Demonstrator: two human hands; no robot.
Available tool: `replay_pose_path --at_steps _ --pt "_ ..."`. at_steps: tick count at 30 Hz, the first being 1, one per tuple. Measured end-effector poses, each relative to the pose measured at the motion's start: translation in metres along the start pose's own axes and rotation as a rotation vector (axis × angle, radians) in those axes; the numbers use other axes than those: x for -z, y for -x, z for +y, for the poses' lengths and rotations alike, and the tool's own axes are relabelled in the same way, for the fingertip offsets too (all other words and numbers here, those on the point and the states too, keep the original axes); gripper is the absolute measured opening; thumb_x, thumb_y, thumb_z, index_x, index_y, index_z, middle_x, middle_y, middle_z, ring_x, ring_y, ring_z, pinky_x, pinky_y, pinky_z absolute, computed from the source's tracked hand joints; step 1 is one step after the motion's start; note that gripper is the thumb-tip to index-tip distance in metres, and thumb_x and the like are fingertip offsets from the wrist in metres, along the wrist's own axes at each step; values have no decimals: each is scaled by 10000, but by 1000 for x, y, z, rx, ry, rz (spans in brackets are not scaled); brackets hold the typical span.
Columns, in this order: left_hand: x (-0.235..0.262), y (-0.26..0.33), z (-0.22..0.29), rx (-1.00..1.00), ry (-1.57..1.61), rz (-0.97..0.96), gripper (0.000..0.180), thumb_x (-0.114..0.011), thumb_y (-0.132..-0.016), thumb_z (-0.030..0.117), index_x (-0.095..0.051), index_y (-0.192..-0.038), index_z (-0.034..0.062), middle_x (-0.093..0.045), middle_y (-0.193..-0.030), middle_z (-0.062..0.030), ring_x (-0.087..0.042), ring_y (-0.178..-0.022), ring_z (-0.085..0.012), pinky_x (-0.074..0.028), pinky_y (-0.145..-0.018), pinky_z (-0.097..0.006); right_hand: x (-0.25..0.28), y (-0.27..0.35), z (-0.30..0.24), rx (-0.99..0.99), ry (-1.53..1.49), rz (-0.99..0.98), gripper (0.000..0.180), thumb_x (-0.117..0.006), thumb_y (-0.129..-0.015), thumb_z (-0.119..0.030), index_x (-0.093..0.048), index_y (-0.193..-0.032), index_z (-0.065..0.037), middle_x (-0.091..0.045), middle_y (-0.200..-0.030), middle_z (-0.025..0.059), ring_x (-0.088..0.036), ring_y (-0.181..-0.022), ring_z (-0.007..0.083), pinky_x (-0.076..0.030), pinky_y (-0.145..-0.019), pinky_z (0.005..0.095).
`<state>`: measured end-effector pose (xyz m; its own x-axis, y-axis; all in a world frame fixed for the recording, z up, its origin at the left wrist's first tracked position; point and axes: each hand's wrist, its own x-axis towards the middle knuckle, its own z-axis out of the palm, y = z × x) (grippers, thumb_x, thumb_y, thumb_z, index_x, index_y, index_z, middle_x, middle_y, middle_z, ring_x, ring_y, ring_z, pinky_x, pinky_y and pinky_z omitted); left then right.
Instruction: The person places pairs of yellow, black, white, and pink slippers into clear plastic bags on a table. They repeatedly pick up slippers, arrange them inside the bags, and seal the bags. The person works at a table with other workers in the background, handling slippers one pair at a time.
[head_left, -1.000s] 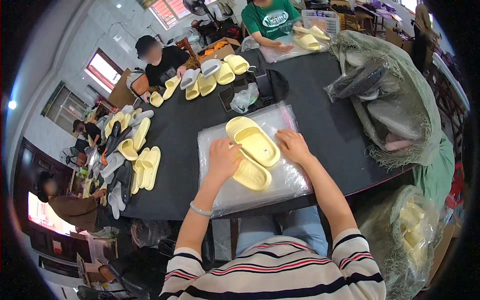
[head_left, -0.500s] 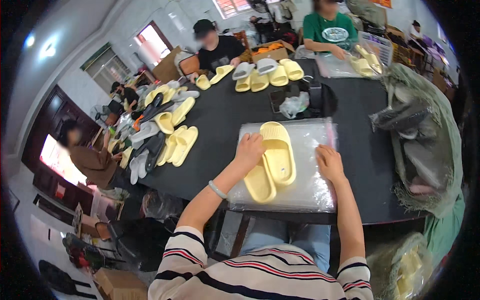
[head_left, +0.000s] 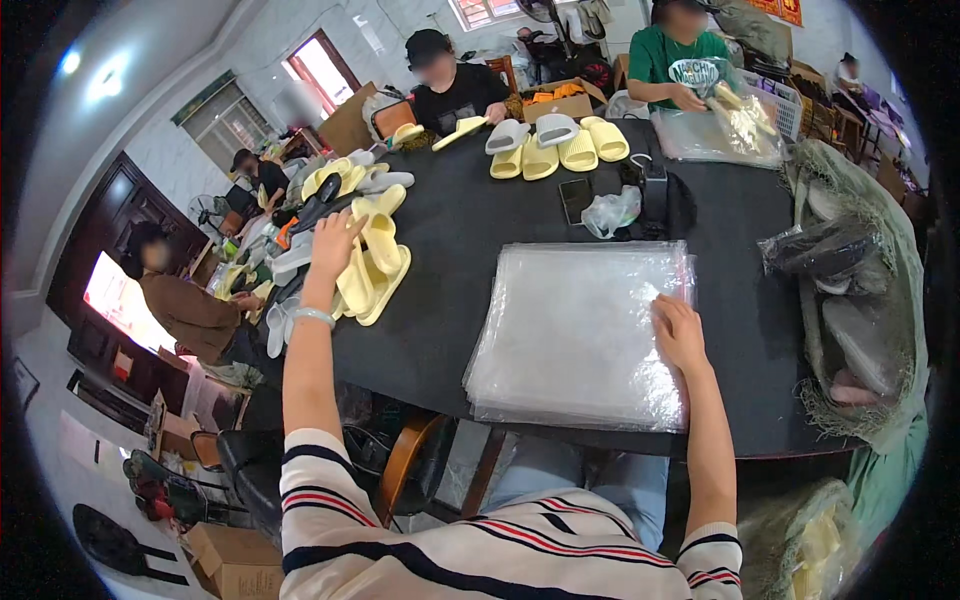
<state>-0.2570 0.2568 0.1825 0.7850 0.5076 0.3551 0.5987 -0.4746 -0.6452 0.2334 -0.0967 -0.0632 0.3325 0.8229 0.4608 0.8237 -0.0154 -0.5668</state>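
My left hand (head_left: 335,243) reaches over the yellow slippers (head_left: 384,285) on the left part of the table. Its fingers are stretched out and seem to touch or hover just over a slipper; exact contact is hard to see. A pale bangle (head_left: 312,315) circles that wrist. My right hand (head_left: 680,328) rests, fingers apart, on the right edge of a stack of clear plastic bags (head_left: 575,335). That stack lies flat in front of me with no slippers on it.
Behind the bags lie a phone (head_left: 576,201) and crumpled plastic (head_left: 611,212). Paired slippers (head_left: 559,150) line the far edge. Across the table, one person (head_left: 462,95) handles a yellow slipper; another (head_left: 683,60) holds bagged ones. A mesh sack (head_left: 850,290) bulges at right.
The yellow slipper pair has left the bag stack. My left hand has swung from it to the slippers at left. My right hand stays on the bags' edge.
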Motion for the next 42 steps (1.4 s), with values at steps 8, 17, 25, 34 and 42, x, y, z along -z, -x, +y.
replay_pose_path --at_steps 8,17,25,34,42 --pt "-42 42 204 208 980 99 455 -651 -874 267 -571 -1221 -17 -542 -1266 -218 -508 -1178 -373 -401 -1007 -432 14 -7 -11 83 -85 37 390 -620 -807 -94 -600 -1196 -85 -548 -1307 142 -502 -1204 342 -394 -998 433" --pt "-53 68 298 488 1488 -407 759 -365 -983 516 -169 -1483 -20 -203 -1536 -225 -204 -1429 -320 -148 -1162 -408 35 0 43 -458 -480 112 681 -458 -984 -381 -243 -1447 71 -228 -1529 225 -193 -1435 298 -139 -1166 349" --pt "-56 72 289 303 1355 -298 718 -440 -975 434 -181 -1488 3 -245 -1525 -207 -220 -1418 -347 -161 -1158 -440 16 2 24 -300 -450 117 657 -525 -959 -332 -273 -1456 15 -210 -1531 236 -178 -1436 333 -161 -1159 390" --pt "-32 82 304 232 915 -259 646 -490 -938 380 -314 -1460 43 -387 -1454 -194 -290 -1385 -362 -160 -1143 -507 27 5 34 -234 -382 298 585 -647 -862 -215 -447 -1395 -84 -297 -1487 257 -271 -1389 387 -240 -1125 426" --pt "-31 83 304 235 914 -231 663 -482 -933 399 -293 -1474 67 -390 -1451 -198 -294 -1384 -355 -144 -1152 -491 136 -43 91 -584 -148 982 655 -635 -857 -175 -385 -1458 -243 -55 -1541 297 -72 -1430 438 -163 -1127 482"
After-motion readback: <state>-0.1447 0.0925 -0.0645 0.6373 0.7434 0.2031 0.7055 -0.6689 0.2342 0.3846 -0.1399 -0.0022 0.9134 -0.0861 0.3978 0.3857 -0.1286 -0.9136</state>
